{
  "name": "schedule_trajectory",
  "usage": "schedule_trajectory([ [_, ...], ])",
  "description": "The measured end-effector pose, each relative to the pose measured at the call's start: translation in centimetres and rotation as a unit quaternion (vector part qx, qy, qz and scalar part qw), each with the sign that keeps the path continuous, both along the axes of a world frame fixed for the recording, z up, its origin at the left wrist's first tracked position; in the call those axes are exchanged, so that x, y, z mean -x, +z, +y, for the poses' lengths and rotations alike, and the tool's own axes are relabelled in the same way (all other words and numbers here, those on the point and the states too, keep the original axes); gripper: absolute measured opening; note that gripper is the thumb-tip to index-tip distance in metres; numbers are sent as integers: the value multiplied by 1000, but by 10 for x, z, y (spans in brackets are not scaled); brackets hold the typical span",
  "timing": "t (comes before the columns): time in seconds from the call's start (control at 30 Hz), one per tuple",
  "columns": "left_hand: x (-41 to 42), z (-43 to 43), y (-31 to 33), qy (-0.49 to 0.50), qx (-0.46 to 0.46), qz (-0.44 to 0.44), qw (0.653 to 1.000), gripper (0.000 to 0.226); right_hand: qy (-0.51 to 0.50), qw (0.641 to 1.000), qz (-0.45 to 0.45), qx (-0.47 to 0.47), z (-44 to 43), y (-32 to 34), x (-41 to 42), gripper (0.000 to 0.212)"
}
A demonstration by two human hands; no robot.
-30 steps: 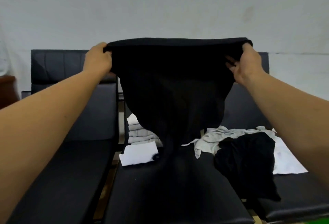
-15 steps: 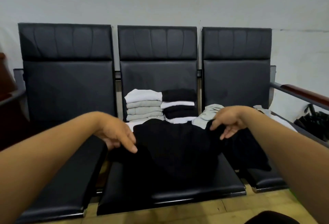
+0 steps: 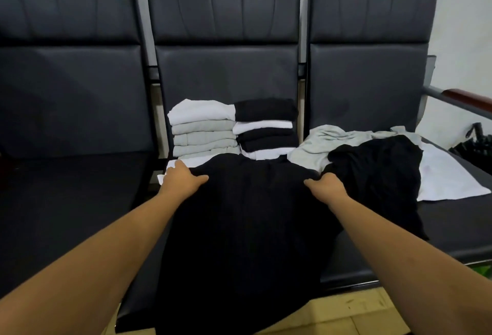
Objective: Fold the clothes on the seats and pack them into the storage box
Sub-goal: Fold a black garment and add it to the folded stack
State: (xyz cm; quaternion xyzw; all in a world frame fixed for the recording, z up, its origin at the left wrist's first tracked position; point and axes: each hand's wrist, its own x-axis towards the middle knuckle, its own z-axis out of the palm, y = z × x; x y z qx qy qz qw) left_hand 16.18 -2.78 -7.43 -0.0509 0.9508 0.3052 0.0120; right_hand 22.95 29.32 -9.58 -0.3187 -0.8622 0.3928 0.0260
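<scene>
A black garment (image 3: 247, 215) lies spread over the middle seat (image 3: 226, 76), its lower edge hanging off the front. The left hand (image 3: 181, 179) rests on its far left corner, fingers fairly flat and thumb spread wide. The right hand (image 3: 326, 188) sits on the far right corner; its fingertips are hidden by the cloth, so I cannot tell whether it grips. Just beyond the hands stand two stacks of folded clothes (image 3: 203, 132). Right of the right hand lies a loose heap (image 3: 378, 169) of grey, black and white pieces.
</scene>
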Motion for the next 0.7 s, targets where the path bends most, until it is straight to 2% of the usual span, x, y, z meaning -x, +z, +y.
schedule_trajectory([
  [0.07,18,2,-14,28,-38,-32,998,69,-21,1000,-2,0,2,-11,13,66],
  [0.13,28,3,-27,42,-43,-51,997,62,-39,999,-14,-6,2,-19,22,75],
  [0.17,31,3,-32,52,-39,-51,997,59,-42,999,-19,-12,2,-21,24,71],
  [0.3,30,9,-49,73,-27,-29,997,42,-40,998,-33,-28,12,-30,31,29],
  [0.4,27,9,-50,51,-66,15,996,26,-49,998,27,10,15,-30,36,14],
  [0.43,25,10,-46,44,-91,24,995,24,-51,996,63,47,16,-28,36,9],
  [0.47,22,11,-42,40,-125,30,991,22,-59,988,100,100,15,-25,36,15],
  [0.53,20,9,-33,34,-226,35,973,15,-87,951,147,258,15,-15,31,40],
  [0.6,16,5,-23,27,-330,21,943,11,-98,918,154,353,22,-11,27,38],
  [0.63,12,3,-15,19,-370,13,929,10,-92,919,148,353,24,-7,21,31],
  [0.7,3,-2,3,7,-432,9,902,9,-68,943,146,293,29,-2,14,18],
])
